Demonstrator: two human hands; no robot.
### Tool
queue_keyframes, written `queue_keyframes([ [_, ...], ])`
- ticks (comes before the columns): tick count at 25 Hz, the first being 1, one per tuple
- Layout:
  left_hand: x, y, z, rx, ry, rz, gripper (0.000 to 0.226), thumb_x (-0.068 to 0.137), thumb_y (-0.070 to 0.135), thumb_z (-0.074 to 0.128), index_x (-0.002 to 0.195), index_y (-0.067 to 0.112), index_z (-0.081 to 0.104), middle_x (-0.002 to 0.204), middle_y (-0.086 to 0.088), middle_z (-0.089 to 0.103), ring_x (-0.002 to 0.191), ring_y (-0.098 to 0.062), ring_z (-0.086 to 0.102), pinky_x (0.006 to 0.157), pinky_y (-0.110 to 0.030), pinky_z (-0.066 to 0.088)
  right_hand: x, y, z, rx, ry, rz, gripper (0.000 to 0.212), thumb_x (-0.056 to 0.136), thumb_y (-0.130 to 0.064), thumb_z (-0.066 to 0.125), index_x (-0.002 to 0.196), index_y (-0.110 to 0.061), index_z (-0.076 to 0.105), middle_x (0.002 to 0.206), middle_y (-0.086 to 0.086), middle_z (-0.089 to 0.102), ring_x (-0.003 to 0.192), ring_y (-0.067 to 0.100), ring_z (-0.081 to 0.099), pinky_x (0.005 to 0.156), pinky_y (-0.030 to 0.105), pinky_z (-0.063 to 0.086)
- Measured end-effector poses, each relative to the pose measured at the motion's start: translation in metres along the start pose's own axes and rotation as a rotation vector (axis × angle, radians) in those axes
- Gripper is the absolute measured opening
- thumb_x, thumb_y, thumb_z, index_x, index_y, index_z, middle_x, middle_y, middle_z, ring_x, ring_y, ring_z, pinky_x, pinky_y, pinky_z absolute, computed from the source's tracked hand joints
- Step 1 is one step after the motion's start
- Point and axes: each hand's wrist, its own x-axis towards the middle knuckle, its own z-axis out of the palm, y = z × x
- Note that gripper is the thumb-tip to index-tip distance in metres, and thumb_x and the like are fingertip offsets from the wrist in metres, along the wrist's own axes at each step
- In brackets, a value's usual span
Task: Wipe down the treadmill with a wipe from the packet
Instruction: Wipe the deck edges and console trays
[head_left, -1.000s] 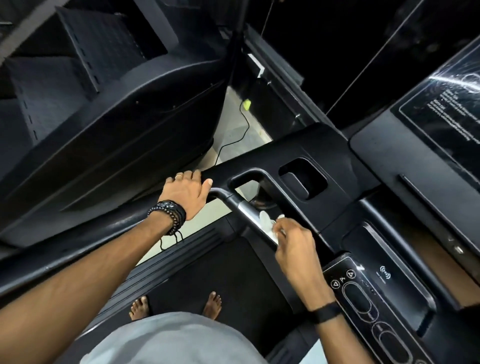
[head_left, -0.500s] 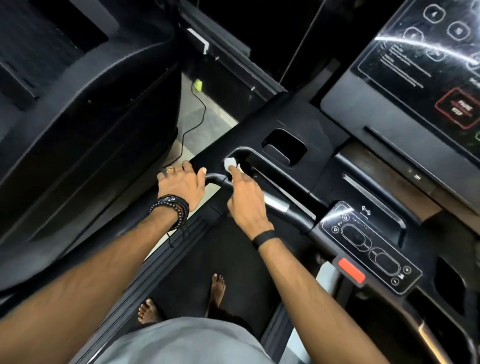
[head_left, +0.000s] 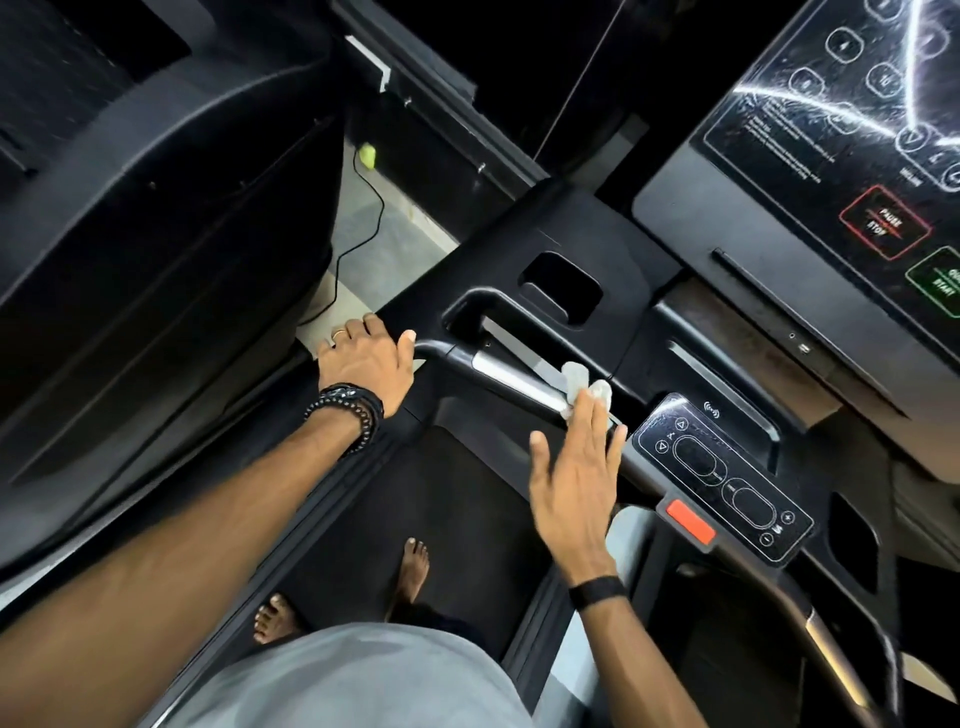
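Note:
A crumpled white wipe (head_left: 579, 382) lies on the silver part of the treadmill's front handlebar (head_left: 506, 375). My right hand (head_left: 574, 475) is flat over the bar with straight fingers, its fingertips pressing the wipe against the metal. My left hand (head_left: 366, 361) rests on the black left end of the bar, where it meets the side rail, fingers curled over the far edge. The wipe packet is not in view.
The small control panel (head_left: 722, 475) with a red safety key (head_left: 690, 521) sits just right of my right hand. The large console screen (head_left: 852, 119) fills the upper right. My bare feet (head_left: 413, 569) stand on the black belt. A cable (head_left: 363, 208) runs across the floor at left.
My right hand slid the wipe rightward along the bar, from its left bend to the silver section near the control panel, and its fingers straightened. The left hand stayed put.

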Motion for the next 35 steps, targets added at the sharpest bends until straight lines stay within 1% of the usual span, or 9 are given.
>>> queue_keyframes([
  [2, 0.000, 0.000, 0.000, -0.004, -0.002, 0.000, 0.067, 0.106, 0.049, 0.022, 0.145, -0.003, 0.038, 0.142, -0.024, 0.050, 0.129, -0.039, 0.048, 0.104, -0.052, 0.035, 0.001, -0.017, 0.009, 0.042, 0.027, 0.055, 0.074, 0.105, -0.038, 0.038, 0.157, 0.004, 0.007, 0.166, 0.019, 0.007, 0.155, 0.026, 0.000, 0.125, 0.050, 0.007],
  [5, 0.001, 0.000, 0.000, -0.003, -0.002, -0.007, 0.067, 0.105, 0.049, 0.023, 0.144, -0.003, 0.039, 0.140, -0.025, 0.052, 0.128, -0.040, 0.048, 0.104, -0.052, 0.035, 0.007, -0.049, 0.022, 0.121, 0.004, 0.000, 0.074, 0.106, -0.036, 0.038, 0.156, 0.003, 0.000, 0.166, 0.017, 0.001, 0.155, 0.027, -0.004, 0.126, 0.047, 0.003],
  [9, 0.001, 0.002, 0.000, -0.019, 0.001, -0.020, 0.066, 0.104, 0.048, 0.025, 0.142, -0.004, 0.042, 0.137, -0.026, 0.055, 0.126, -0.041, 0.050, 0.103, -0.054, 0.036, 0.022, -0.088, 0.034, 0.161, -0.111, -0.179, 0.071, 0.106, -0.046, 0.024, 0.157, 0.001, 0.010, 0.165, 0.018, 0.014, 0.155, 0.027, 0.002, 0.126, 0.045, 0.007],
  [15, -0.001, 0.002, -0.003, -0.085, 0.057, 0.021, 0.056, 0.104, 0.044, 0.031, 0.137, 0.002, 0.045, 0.137, -0.023, 0.054, 0.128, -0.039, 0.048, 0.103, -0.054, 0.034, 0.016, -0.103, 0.051, 0.081, -0.164, -0.317, 0.065, 0.107, -0.044, 0.014, 0.159, -0.006, 0.011, 0.168, 0.009, 0.008, 0.155, 0.016, -0.008, 0.127, 0.044, 0.000],
  [21, -0.004, 0.003, -0.001, -0.046, 0.090, 0.095, 0.053, 0.103, 0.042, 0.035, 0.141, 0.005, 0.043, 0.137, -0.020, 0.052, 0.126, -0.037, 0.048, 0.100, -0.052, 0.037, -0.016, -0.058, 0.045, -0.023, -0.056, -0.142, 0.064, 0.107, -0.043, 0.020, 0.160, -0.009, 0.008, 0.169, 0.008, 0.000, 0.155, 0.019, -0.009, 0.125, 0.046, -0.003],
  [28, -0.003, 0.003, 0.001, -0.031, 0.083, 0.100, 0.054, 0.103, 0.043, 0.033, 0.140, 0.004, 0.043, 0.136, -0.021, 0.052, 0.125, -0.038, 0.049, 0.099, -0.053, 0.037, -0.022, -0.007, 0.036, 0.033, 0.130, 0.257, 0.074, 0.103, -0.045, 0.030, 0.159, -0.005, 0.003, 0.165, 0.021, -0.014, 0.153, 0.033, -0.016, 0.124, 0.056, 0.000],
  [31, -0.003, 0.005, 0.000, -0.032, 0.078, 0.096, 0.053, 0.103, 0.042, 0.034, 0.139, 0.005, 0.043, 0.136, -0.020, 0.052, 0.126, -0.038, 0.048, 0.100, -0.052, 0.037, -0.001, -0.018, 0.031, 0.031, 0.144, 0.246, 0.069, 0.102, -0.045, 0.032, 0.155, -0.001, 0.022, 0.166, 0.021, 0.003, 0.154, 0.035, -0.007, 0.123, 0.055, -0.002],
  [33, -0.003, 0.006, -0.001, -0.039, 0.078, 0.092, 0.053, 0.103, 0.042, 0.034, 0.138, 0.005, 0.045, 0.136, -0.020, 0.052, 0.126, -0.037, 0.048, 0.100, -0.052, 0.037, 0.021, -0.033, 0.027, -0.008, 0.099, 0.146, 0.061, 0.102, -0.048, 0.033, 0.144, -0.004, 0.039, 0.157, 0.017, 0.030, 0.152, 0.035, 0.013, 0.123, 0.052, -0.003],
  [35, -0.003, 0.007, -0.002, -0.047, 0.082, 0.084, 0.053, 0.102, 0.042, 0.034, 0.138, 0.005, 0.046, 0.136, -0.019, 0.053, 0.126, -0.037, 0.049, 0.101, -0.052, 0.037, 0.043, -0.057, 0.029, -0.015, 0.019, 0.019, 0.059, 0.102, -0.051, 0.031, 0.137, -0.006, 0.047, 0.139, 0.010, 0.050, 0.140, 0.032, 0.034, 0.124, 0.051, 0.000],
])
